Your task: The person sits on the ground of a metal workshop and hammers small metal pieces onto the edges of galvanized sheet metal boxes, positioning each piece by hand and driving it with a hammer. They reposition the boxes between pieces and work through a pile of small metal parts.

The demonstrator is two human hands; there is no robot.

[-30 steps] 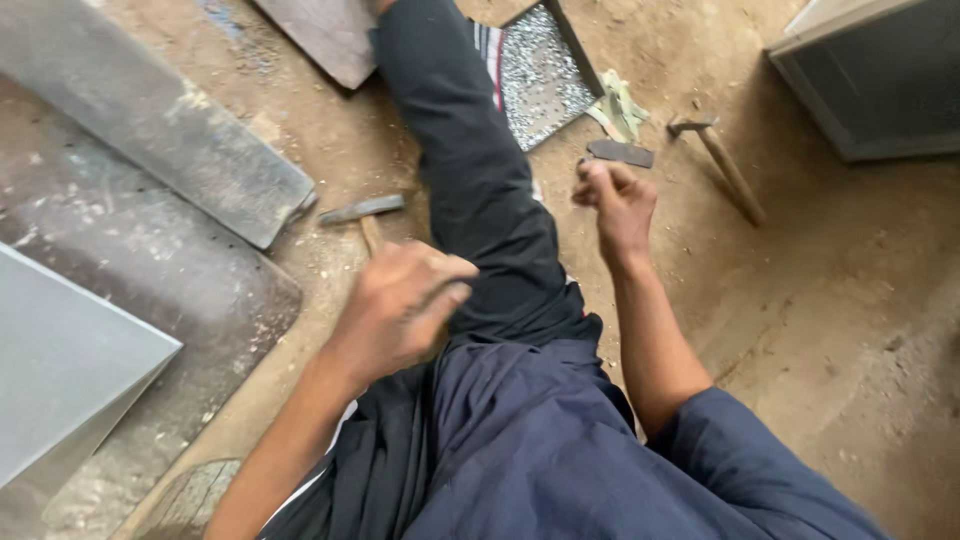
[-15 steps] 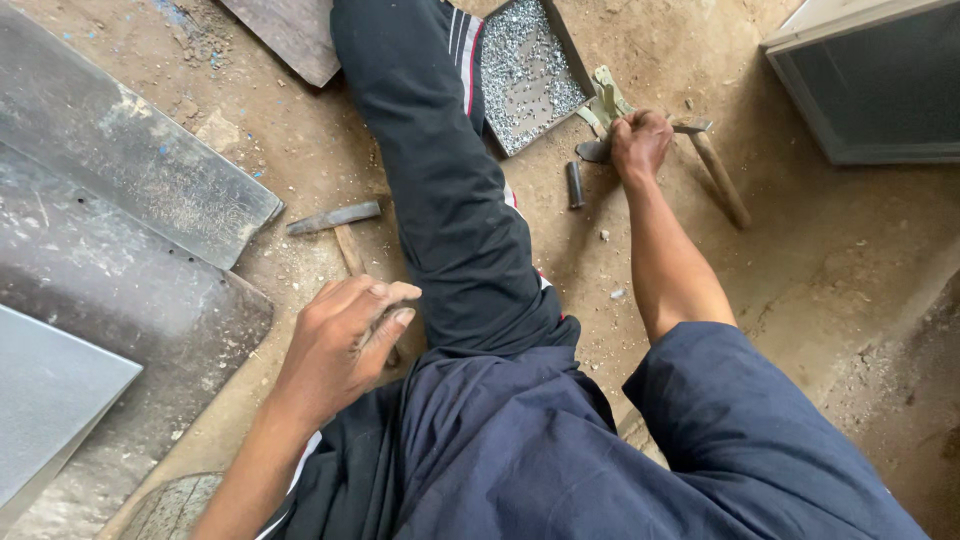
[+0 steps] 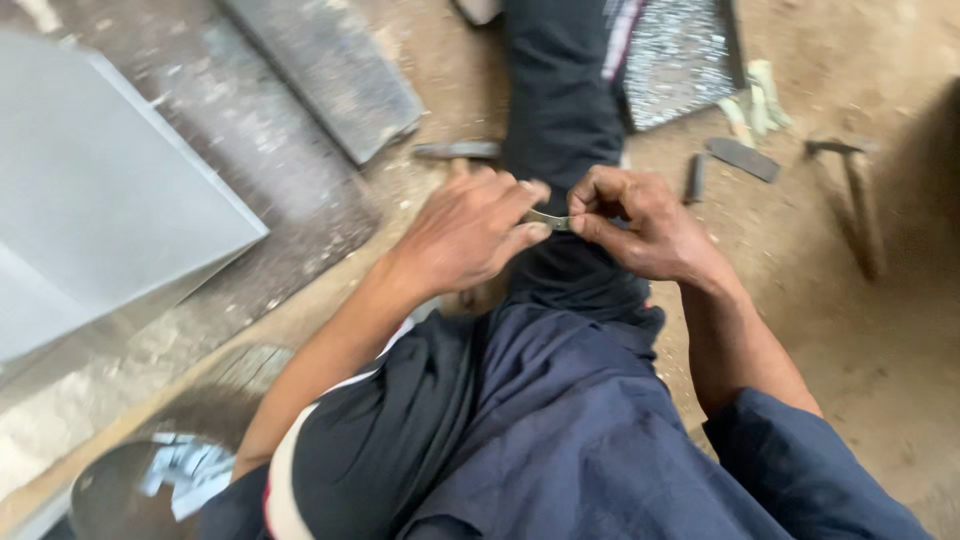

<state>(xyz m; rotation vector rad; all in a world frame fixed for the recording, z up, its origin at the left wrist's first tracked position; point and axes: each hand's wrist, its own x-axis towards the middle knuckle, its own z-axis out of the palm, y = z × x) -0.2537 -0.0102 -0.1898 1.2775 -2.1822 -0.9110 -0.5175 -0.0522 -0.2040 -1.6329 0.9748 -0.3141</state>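
Small metal strip [image 3: 548,220] was pinched at each end between left hand [image 3: 470,232] and right hand [image 3: 640,225], fingers closed on it, above the dark-trousered leg [image 3: 560,110]. Judged light, thin, stiff; best gripped by its ends.

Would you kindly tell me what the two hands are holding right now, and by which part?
Both hands pinch a small flat grey metal strip: the left hand by its left end, the right hand by its right end.

Dirt floor [image 3: 880,330] w/ grey sheets [image 3: 110,190] at left, prob. metal, daylight.
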